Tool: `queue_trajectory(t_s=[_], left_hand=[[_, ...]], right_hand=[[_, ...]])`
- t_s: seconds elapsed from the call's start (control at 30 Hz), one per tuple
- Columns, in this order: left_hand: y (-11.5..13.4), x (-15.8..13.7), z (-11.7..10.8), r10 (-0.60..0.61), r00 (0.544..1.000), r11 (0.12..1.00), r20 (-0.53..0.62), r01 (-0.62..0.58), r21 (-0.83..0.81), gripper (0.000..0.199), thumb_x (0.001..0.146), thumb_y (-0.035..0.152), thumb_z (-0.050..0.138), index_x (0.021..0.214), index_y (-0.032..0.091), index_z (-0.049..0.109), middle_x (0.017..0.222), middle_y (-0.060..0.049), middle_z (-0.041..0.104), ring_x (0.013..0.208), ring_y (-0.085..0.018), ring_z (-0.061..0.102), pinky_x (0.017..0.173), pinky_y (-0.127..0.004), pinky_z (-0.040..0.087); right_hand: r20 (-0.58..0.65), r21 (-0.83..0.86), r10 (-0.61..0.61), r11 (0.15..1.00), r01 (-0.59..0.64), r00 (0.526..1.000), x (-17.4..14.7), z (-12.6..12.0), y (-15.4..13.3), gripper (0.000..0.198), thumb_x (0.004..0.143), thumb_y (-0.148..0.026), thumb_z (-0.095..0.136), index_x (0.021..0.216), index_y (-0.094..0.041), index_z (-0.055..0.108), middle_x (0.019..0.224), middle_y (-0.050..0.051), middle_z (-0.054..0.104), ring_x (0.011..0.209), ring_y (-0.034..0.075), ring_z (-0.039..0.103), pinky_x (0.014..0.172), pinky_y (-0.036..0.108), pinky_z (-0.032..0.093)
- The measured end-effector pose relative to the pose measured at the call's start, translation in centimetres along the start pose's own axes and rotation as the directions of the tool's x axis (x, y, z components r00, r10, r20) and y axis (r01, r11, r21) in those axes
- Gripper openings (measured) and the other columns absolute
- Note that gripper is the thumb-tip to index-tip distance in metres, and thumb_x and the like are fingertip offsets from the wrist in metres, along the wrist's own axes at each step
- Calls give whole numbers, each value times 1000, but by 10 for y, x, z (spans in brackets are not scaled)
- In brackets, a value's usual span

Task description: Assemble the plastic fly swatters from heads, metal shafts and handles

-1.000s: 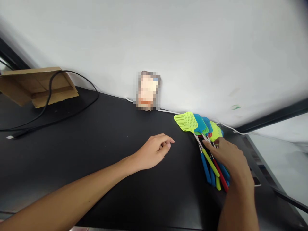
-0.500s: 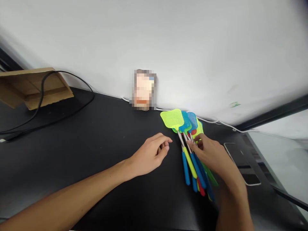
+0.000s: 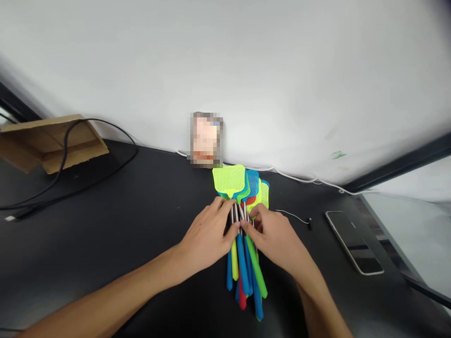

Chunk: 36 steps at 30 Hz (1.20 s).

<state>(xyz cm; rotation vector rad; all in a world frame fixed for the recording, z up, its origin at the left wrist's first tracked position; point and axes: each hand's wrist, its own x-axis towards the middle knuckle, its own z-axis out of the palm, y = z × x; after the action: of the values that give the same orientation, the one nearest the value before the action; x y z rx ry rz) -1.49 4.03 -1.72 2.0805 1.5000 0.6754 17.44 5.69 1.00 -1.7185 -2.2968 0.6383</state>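
Note:
A bundle of fly swatters (image 3: 229, 180) lies on the black table (image 3: 151, 188), mesh heads towards the wall and handles towards me. Their heads overlap in yellow-green, blue, green and red. The grips, such as a blue handle (image 3: 242, 267), a green handle (image 3: 256, 267) and a red handle (image 3: 242, 298), fan out slightly. My left hand (image 3: 206, 237) closes on the thin metal shafts from the left. From the right, my right hand (image 3: 278, 237) grips the same shafts, its thumb near my left thumb. Parts of the shafts are hidden by my fingers.
A phone (image 3: 354, 241) lies at the right, with a small black piece (image 3: 309, 223) on a white string nearby. A blurred-out item (image 3: 207, 141) stands against the wall. At the left are an open cardboard box (image 3: 75, 145) and a black cable (image 3: 102, 177). A white cable (image 3: 294, 178) follows the wall.
The fly swatters have shifted left and stand straighter, carried by my right hand. My left hand has come onto the shafts. The black piece with its string has come into view.

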Motion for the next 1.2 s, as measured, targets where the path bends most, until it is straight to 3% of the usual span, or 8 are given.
queue_trajectory(t_s=[0.3,0.5,0.67,0.73,0.87,0.97,1.07,1.2], left_hand=[[-3,-54,-20,-138,990,990,-22,139,13,49,99,35,45,148,30,43,130,-9,56,92,-24,69,75,-38,58],[-13,-101,-31,-202,968,969,-149,220,112,77,88,41,61,156,33,27,143,-10,48,121,-31,61,94,-44,57],[-27,-120,-32,-296,926,918,-234,344,200,85,84,44,61,159,29,23,147,-13,42,129,-35,55,100,-50,53],[-34,-121,-33,-316,913,903,-257,373,213,87,82,45,61,159,26,24,147,-15,41,131,-36,52,104,-52,50],[-44,-116,-40,-369,898,881,-239,420,219,91,77,41,63,158,22,27,146,-16,40,134,-37,47,106,-50,48],[-45,-108,-47,-393,895,849,-211,442,290,95,73,37,62,158,18,24,145,-17,40,134,-39,44,106,-51,46],[-49,-102,-57,-427,882,798,-199,471,375,101,73,41,61,159,12,18,147,-20,38,135,-42,41,106,-52,44],[-66,-102,-74,-451,876,760,-172,478,441,103,74,46,59,159,8,17,146,-22,40,135,-42,41,107,-50,42]], right_hand=[[11,154,-132,980,129,991,-13,23,-38,17,98,-36,53,100,-20,58,82,4,66,70,20,62,68,32,41],[4,382,-316,877,291,949,-30,43,-69,32,102,-26,44,132,-21,54,115,9,65,101,23,62,90,39,49],[86,560,-429,768,312,899,-38,49,-76,49,103,-36,45,150,-23,41,131,11,63,113,24,64,100,42,50],[111,626,-507,704,336,855,-40,50,-77,56,103,-39,47,154,-21,36,149,14,52,131,25,56,109,41,46],[159,632,-630,656,411,761,-43,47,-80,67,100,-41,53,157,-15,30,168,16,19,155,28,21,122,42,32],[137,612,-653,647,454,745,-42,42,-79,58,100,-36,54,153,-19,38,163,12,35,149,25,36,118,39,38],[123,598,-620,669,441,775,-42,39,-75,46,103,-32,48,147,-19,48,145,10,59,133,22,57,111,36,45],[131,573,-584,704,419,801,-44,40,-69,46,104,-36,47,145,-17,53,142,11,62,129,25,60,111,38,43]])
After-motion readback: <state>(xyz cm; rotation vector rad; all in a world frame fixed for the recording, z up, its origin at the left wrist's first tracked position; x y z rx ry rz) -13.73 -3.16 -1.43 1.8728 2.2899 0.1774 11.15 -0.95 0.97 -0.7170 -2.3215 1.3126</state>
